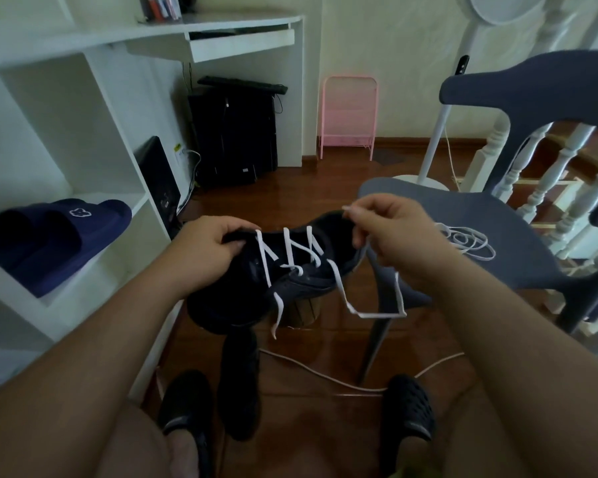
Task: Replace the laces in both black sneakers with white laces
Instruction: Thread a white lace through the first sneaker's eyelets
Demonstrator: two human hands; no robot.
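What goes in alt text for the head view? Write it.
A person's left hand grips a black sneaker partly laced with a white lace, while the right hand pinches its free end; another white lace lies on a grey chair.

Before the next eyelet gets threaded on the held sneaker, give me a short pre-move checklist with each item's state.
1. Black sneaker held steady by left hand: ok.
2. Right hand pinches the white lace end: ok.
3. Lower eyelets laced: ok.
4. Next eyelet visible: cannot tell, dark upper.
5. Spare white lace lies on the chair seat: ok.
6. Second sneaker on the floor, relaced: cannot tell.
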